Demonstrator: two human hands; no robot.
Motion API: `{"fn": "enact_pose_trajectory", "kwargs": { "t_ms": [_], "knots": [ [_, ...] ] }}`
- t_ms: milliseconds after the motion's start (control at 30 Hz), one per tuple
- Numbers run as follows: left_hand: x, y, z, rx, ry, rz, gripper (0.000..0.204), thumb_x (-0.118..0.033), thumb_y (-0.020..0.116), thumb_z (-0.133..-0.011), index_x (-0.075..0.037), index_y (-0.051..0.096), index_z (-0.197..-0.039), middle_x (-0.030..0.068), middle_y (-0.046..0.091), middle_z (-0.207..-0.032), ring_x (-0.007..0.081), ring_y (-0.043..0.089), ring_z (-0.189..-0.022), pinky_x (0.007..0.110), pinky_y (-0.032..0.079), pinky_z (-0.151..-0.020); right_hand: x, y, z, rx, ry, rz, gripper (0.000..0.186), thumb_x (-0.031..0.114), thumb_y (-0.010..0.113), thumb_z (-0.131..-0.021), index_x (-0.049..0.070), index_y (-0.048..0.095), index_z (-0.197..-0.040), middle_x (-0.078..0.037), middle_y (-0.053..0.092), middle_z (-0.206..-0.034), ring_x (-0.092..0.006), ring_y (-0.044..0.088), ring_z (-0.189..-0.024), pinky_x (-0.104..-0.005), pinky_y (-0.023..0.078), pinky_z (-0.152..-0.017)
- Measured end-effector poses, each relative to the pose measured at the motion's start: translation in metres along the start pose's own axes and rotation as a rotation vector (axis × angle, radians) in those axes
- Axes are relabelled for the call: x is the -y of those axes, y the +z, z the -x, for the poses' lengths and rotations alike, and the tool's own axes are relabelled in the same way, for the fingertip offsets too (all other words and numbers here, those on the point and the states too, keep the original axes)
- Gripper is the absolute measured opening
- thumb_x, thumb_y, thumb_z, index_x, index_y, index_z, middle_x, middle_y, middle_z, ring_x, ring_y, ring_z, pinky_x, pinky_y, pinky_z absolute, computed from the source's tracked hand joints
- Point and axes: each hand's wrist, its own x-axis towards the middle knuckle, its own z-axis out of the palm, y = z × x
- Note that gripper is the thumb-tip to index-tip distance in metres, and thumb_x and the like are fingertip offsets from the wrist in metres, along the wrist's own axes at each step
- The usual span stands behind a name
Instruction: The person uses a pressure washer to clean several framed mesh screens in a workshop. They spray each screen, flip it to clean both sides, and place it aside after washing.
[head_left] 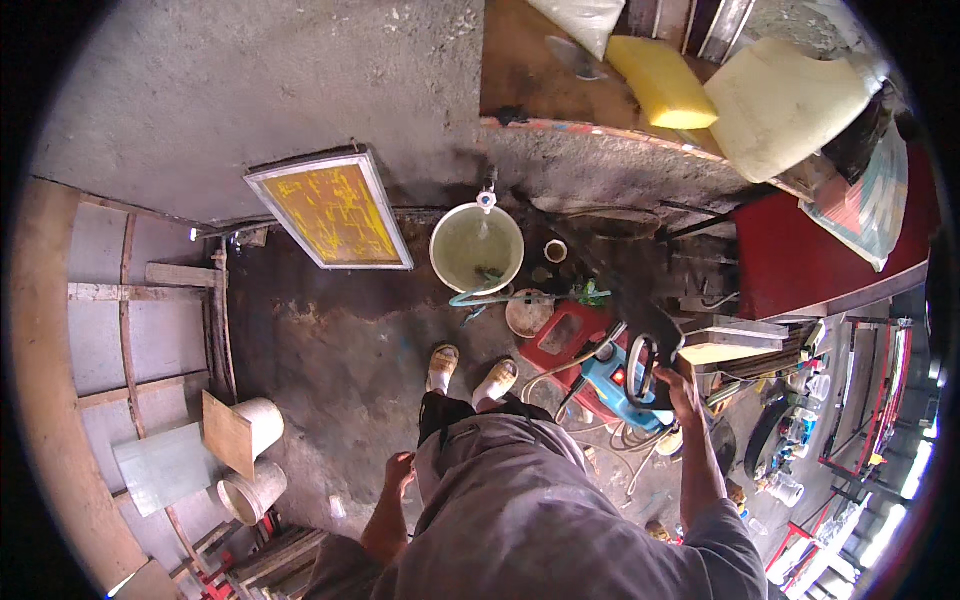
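Toward four o'clock, the right hand (pixel 681 388) gripped a black gun-shaped tool (pixel 662 332) near a tangled hose (pixel 628 440) whose loops might have snagged a swing, while the left hand (pixel 400 470), toward seven, hung unclearly closed or spread.

Greyish short-sleeved shirt (pixel 545 520), black bottoms (pixel 440 412), yellowish sandals (pixel 503 371)

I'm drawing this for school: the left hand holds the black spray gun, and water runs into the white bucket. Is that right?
Wrong hand: the head view shows the right hand holding the black spray gun. Water does run into the white bucket.
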Motion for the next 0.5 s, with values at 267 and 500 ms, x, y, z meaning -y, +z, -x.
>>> {"fn": "enact_pose_trajectory", "kwargs": {
  "t_ms": [267, 500],
  "knots": [
    [-0.063, -0.018, -0.030, -0.025, -0.061, 0.243, 0.021, -0.026, 0.060, -0.087, -0.012, 0.062, -0.103, 0.0009, 0.064, -0.083, 0.0108, 0.059, -0.067, 0.025, 0.041, -0.054, -0.010, 0.038, 0.015, 0.148, -0.232, -0.325, 0.058, 0.025, 0.067, -0.072, 0.004, 0.050, -0.123, -0.001, 0.058, -0.104, -0.0125, 0.052, -0.094, -0.0281, 0.041, -0.085],
    [-0.050, -0.035, -0.004, 0.003, -0.141, 0.108, 0.025, -0.027, 0.060, -0.088, -0.012, 0.061, -0.107, 0.0017, 0.065, -0.088, 0.0122, 0.060, -0.071, 0.028, 0.045, -0.061, -0.028, 0.020, 0.027, -0.003, -0.158, -0.320, 0.050, 0.025, 0.065, -0.069, 0.001, 0.055, -0.112, 0.000, 0.057, -0.091, -0.0130, 0.052, -0.082, -0.0272, 0.043, -0.071]
  ]
}}
